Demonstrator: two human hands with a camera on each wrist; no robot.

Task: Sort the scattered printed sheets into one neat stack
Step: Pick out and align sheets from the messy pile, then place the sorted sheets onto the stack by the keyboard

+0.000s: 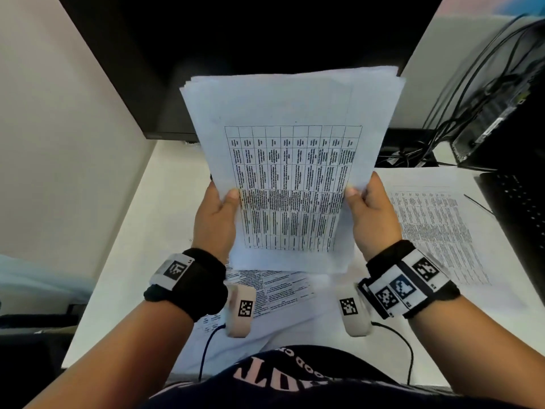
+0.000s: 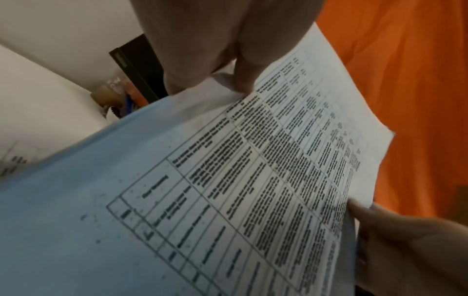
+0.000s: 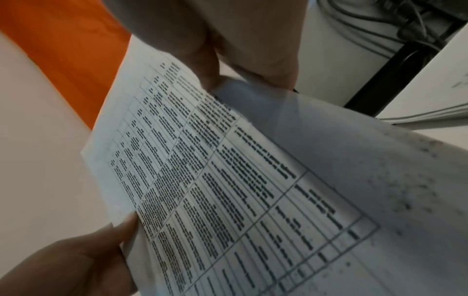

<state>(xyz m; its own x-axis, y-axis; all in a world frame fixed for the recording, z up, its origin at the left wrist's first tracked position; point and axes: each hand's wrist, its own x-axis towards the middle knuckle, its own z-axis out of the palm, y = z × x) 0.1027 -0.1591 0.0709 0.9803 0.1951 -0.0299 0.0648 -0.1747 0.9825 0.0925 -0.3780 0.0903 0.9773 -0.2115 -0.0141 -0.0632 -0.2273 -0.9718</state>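
The left hand (image 1: 213, 215) and right hand (image 1: 372, 215) each grip a side edge of the stack of sheets (image 1: 290, 169), held upright above the desk (image 1: 138, 231); 2 loose sheets (image 1: 436, 225) lie on the desk.

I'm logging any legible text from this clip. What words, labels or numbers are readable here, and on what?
Held stack of sheets: printed table, too blurred to read.
Sheets on the desk: print too small to read.
Shirt: pink lettering, upside down and cut off, not readable.
Wristband tags: square code patterns, no words.
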